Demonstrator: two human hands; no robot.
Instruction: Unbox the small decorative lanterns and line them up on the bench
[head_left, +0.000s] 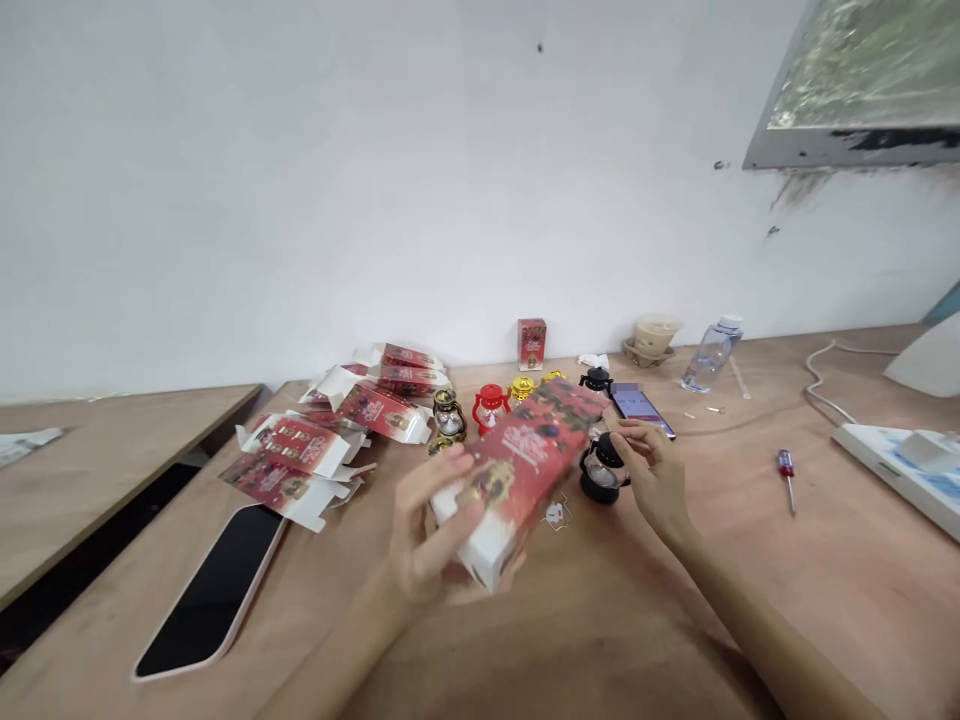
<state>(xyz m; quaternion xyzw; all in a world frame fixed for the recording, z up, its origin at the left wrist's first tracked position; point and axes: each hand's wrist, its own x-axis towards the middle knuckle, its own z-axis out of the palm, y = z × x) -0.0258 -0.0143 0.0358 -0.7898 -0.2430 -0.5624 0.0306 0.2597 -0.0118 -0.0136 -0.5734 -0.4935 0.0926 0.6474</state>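
Note:
My left hand [439, 520] grips a red printed cardboard box [525, 455], held tilted above the table with its white end toward me. My right hand [652, 470] has its thumb and fingers closed on the top of a small black lantern [602, 470], just right of the box. Behind the box stand a red lantern [491, 407], a gold lantern [520, 390] and a bronze-coloured lantern [448, 412]. Another black lantern [596, 379] is farther back, partly hidden. A small white tag [555, 513] lies on the table under the box.
Several flattened or open red boxes [382, 408] are piled at left, near a large phone [214, 590]. A small red box [532, 344] stands by the wall. Toward the right are a second phone [641, 408], a cup [655, 336], a bottle [711, 356], a screwdriver [787, 480] and a power strip [896, 468].

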